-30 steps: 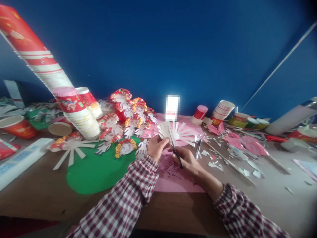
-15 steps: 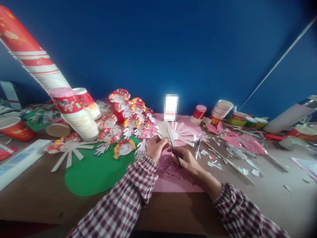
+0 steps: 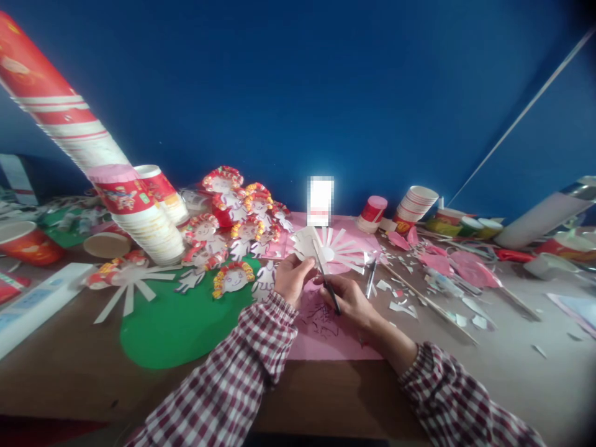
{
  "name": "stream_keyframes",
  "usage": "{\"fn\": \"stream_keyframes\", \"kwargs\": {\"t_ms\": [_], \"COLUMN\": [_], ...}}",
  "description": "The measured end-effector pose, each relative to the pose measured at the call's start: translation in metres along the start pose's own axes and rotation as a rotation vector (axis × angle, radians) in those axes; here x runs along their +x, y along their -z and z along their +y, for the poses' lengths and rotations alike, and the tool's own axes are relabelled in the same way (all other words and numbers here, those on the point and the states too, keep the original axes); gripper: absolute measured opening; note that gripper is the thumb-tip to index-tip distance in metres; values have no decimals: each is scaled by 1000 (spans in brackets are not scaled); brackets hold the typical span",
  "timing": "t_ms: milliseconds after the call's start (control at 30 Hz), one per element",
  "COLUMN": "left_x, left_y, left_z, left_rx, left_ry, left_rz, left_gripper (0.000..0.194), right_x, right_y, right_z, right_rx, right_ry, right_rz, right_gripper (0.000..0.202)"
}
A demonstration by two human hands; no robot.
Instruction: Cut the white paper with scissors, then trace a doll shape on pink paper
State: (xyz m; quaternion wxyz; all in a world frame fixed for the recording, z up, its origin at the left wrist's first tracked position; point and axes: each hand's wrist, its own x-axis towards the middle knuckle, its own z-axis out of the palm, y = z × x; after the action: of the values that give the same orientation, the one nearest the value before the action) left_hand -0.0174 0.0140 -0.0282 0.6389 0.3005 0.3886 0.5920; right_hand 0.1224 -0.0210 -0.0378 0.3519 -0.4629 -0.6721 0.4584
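My left hand (image 3: pixel 294 278) pinches a piece of white paper (image 3: pixel 305 241) between thumb and fingers, above the pink sheet. In my right hand (image 3: pixel 349 299) is a pair of scissors (image 3: pixel 331 290) with dark handles; its blades point away from me and lie against the paper's right side. Whether the blades are parted I cannot make out. Just behind the paper lies a white cut-paper fringe (image 3: pixel 344 248) with strips spread like rays. The pink sheet (image 3: pixel 321 344) under my hands has dark scribbles on it. A pen (image 3: pixel 371 278) rests right of my right hand.
Paper figures with red and yellow curled hair (image 3: pixel 235 279) crowd the left, partly on green paper (image 3: pixel 172 332). Tall stacked cups (image 3: pixel 139 211) stand behind them. Wooden sticks (image 3: pixel 433 304), paper scraps (image 3: pixel 400 308) and pink cutouts (image 3: pixel 472 268) lie to the right. A blue wall (image 3: pixel 298 93) rises behind.
Both hands stay almost where they were, holding the same paper and scissors. The whole view has shifted very slightly; nothing else has visibly moved.
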Motion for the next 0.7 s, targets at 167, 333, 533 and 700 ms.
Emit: {"fn": "stream_keyframes", "kwargs": {"t_ms": [167,333,533,700], "left_x": [-1,-1,0,1], "left_y": [0,0,1,2], "left_z": [1,6,7,4], "left_rx": [-15,4,-3,9], "left_ry": [2,12,-6,-15], "left_rz": [-13,19,-11,-6], "left_gripper": [22,25,23,21], "right_x": [1,0,0,-1], "right_y": [1,2,2,0], "right_z": [2,2,4,1], "right_rx": [-24,-22,-1,90], "right_ry": [10,3,4,5], "right_rz": [15,1,-27,-62], "right_gripper": [41,40,39,41]}}
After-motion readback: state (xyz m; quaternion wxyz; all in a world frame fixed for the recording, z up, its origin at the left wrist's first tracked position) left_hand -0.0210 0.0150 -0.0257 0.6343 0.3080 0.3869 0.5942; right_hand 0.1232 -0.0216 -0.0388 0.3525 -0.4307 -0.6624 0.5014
